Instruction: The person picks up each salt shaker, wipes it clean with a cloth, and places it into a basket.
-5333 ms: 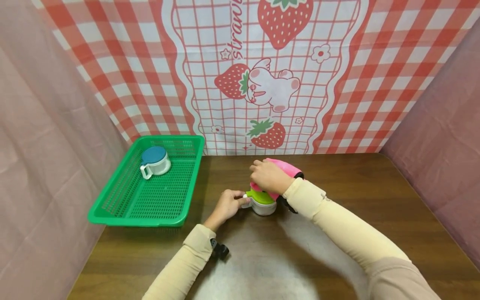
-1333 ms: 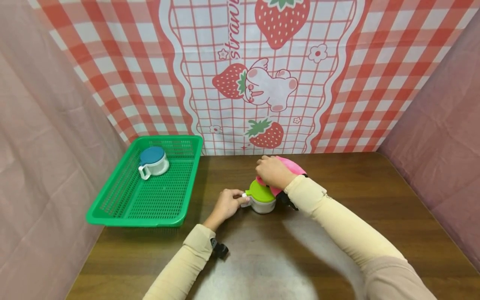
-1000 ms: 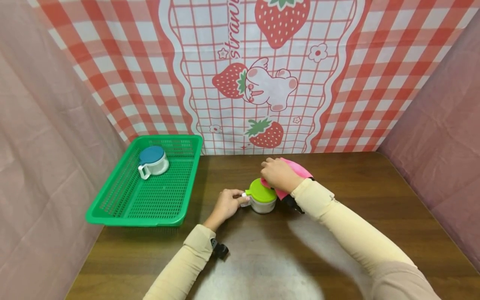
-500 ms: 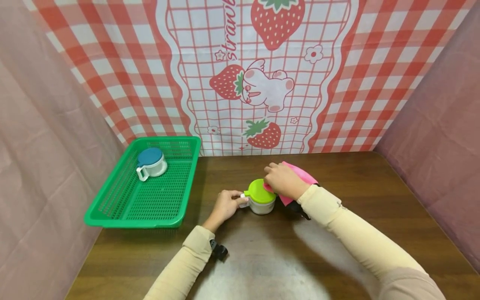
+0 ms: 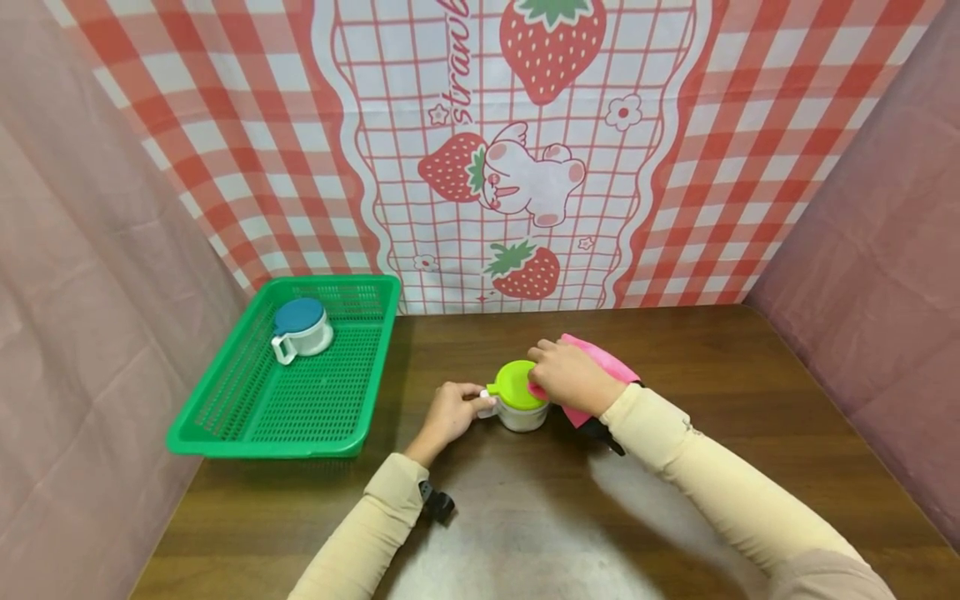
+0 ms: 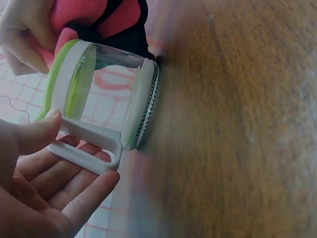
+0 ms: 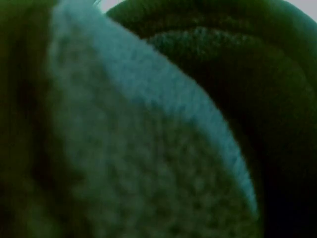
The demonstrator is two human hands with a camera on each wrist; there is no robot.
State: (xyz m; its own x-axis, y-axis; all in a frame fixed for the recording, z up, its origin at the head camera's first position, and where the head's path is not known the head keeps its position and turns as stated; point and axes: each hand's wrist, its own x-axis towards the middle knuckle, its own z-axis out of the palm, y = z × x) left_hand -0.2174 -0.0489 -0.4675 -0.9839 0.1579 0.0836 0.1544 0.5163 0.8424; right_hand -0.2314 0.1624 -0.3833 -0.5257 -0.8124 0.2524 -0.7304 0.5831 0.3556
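Note:
A clear seasoning jar (image 5: pixel 523 418) with a lime-green lid (image 5: pixel 513 383) stands upright on the table. My left hand (image 5: pixel 447 417) pinches its white handle (image 6: pixel 81 156); in the left wrist view the thumb lies on the handle's top end, with fingers behind it. Bunched in my right hand (image 5: pixel 576 379) is a pink cloth (image 5: pixel 609 363) with black edging, its front part against the right edge of the lid. The back part of the cloth spreads out behind the knuckles. Only dark, blurred fabric (image 7: pixel 148 163) fills the right wrist view.
A green perforated basket (image 5: pixel 386 350) sits at the left, holding a similar jar (image 5: pixel 303 333) with a blue lid. Behind the wooden table (image 5: pixel 712 400) hangs a strawberry-print checked cloth (image 5: pixel 532 167), with pink drapes at both sides.
Earlier the right hand and cloth covered much of the green lid; they have moved right and nearer, baring most of the lid. The left hand keeps its grip on the handle.

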